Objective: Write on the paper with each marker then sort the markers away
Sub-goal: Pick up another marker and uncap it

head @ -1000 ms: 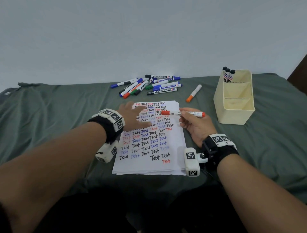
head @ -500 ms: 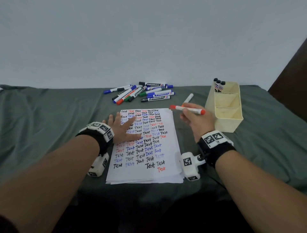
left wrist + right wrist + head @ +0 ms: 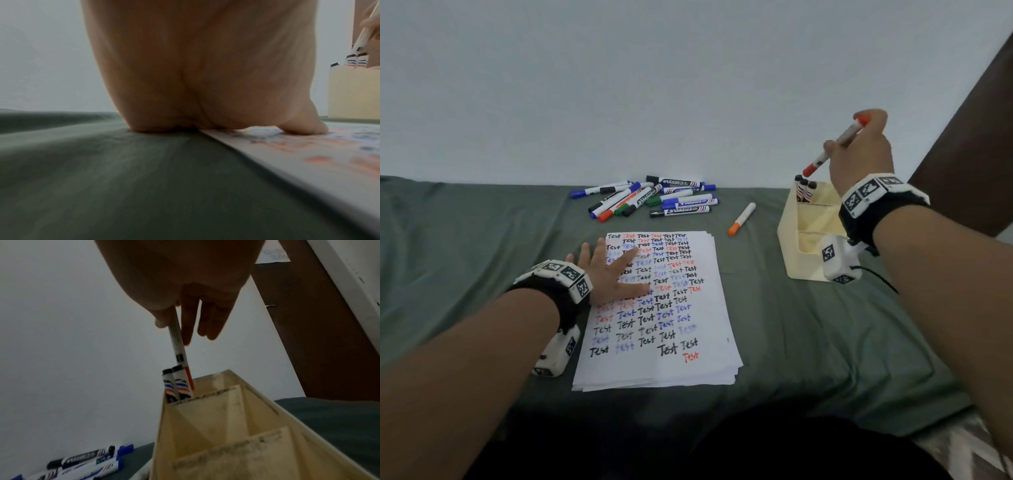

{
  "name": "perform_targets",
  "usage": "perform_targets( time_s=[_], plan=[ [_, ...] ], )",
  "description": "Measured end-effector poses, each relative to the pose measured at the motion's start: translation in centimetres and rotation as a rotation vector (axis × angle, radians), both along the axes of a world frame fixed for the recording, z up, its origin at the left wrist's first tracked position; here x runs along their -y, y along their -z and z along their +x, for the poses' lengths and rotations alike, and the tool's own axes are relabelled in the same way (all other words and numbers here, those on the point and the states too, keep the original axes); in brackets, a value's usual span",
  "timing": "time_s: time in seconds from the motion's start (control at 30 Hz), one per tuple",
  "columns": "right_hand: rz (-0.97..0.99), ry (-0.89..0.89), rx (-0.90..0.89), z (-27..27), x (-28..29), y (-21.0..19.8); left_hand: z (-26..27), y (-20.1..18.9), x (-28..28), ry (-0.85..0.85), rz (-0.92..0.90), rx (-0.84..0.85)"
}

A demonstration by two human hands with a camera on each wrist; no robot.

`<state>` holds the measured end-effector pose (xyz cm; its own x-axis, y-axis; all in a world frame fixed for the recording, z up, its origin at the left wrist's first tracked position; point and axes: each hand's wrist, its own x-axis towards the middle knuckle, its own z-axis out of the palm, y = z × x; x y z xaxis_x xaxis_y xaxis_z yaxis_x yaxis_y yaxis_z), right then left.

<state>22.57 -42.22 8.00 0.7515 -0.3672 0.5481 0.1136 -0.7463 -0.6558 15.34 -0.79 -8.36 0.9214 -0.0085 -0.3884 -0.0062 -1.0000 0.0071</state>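
1. Red-capped marker [image 3: 831, 148] sits upper right of the head view, tilted, cap end down, just above the far compartment of the cream organiser [image 3: 796, 253], beside three black markers [image 3: 804, 186] standing there.
2. It looks light, stiff and smooth; mid-barrel is the sensible place to hold it.
3. Right hand [image 3: 859, 154] is raised, fingers [image 3: 186, 321] pinching the barrel.
4. Left hand [image 3: 609, 270] lies flat, fingers spread, pressing the paper [image 3: 688, 370] on the green cloth [image 3: 465, 240].
5. Loose markers [image 3: 650, 200] wait beyond.
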Motion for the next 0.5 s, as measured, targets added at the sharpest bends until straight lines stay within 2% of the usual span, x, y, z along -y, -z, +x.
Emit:
perform_targets(
  time_s=[0.2, 0.3, 0.4, 0.5],
  plan=[
    [-0.209, 0.009, -0.429, 0.8, -0.5, 2.1, -0.2, -0.3, 0.2, 0.002, -0.01, -0.014],
    [-0.352, 0.005, -0.575, 0.5, -1.1, 2.9, -0.3, -0.5, 0.2, 0.006, -0.006, -0.011],
    [-0.343, 0.089, -0.595, 0.0, -1.7, 3.7, -0.3, -0.6, 0.3, -0.002, -0.015, -0.03],
    [-0.473, 0.127, -0.412, -0.7, -2.9, 4.5, -0.3, -0.7, 0.3, -0.005, -0.015, -0.032]
  ],
)
